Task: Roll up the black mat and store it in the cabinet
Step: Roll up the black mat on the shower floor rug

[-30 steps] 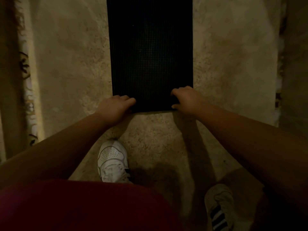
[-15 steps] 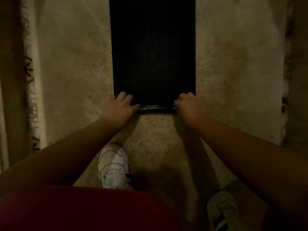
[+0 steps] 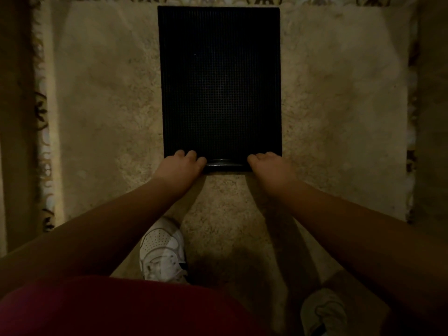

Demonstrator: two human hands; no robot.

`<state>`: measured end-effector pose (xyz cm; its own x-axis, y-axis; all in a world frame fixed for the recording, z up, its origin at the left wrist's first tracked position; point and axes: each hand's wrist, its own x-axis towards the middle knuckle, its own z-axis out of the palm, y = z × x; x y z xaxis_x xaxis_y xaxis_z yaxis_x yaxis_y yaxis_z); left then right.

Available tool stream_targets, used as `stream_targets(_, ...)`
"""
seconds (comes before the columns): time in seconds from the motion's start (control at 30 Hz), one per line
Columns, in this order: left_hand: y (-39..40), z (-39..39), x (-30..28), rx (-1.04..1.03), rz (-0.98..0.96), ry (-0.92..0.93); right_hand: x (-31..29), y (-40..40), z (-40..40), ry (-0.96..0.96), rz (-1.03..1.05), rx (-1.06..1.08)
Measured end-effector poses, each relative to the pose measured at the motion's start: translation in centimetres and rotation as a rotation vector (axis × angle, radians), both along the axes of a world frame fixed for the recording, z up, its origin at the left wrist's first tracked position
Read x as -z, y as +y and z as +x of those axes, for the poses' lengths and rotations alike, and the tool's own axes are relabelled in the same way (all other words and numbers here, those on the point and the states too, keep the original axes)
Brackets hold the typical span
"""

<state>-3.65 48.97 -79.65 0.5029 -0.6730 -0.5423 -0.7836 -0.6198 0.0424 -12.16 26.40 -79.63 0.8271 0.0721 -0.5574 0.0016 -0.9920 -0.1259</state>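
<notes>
Mat [image 3: 220, 81] runs lengthwise straight away from you across the rug [image 3: 97, 105], both hands, left [image 3: 179, 166] and right [image 3: 271, 167], curled equally over its rolled near edge.

Dim light falls on a beige carpet [image 3: 339, 98] with what seems a floral-patterned border [image 3: 42, 112].

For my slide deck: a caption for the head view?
Both hands, left hand and right hand, curl the black mat's near edge on a beige carpet.

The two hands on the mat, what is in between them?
Head view: between the left hand and right hand lies the curled near edge of the black mat.
</notes>
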Motion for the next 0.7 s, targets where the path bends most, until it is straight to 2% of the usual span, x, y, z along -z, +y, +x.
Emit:
stream_targets(0.17, 0.1, 0.6, -0.1, 0.005, -0.008, 0.027, -0.3, -0.9, 1.1, 0.065, 0.031, -0.049)
stream_targets(0.4, 0.6, -0.3, -0.2, -0.089, 0.031, 0.124, 0.1, -1.1, 1.0, 0.213, 0.138, -0.005)
stream_targets(0.53, 1.0, -1.1, 0.0, -0.116, -0.023, 0.121, 0.4, -1.4, 1.4, 0.259, 0.172, 0.046)
stream_targets(0.7, 1.8, -0.8, 0.2, -0.024, -0.075, 0.107, 0.7, -1.5, 2.3, 0.311, 0.204, 0.077)
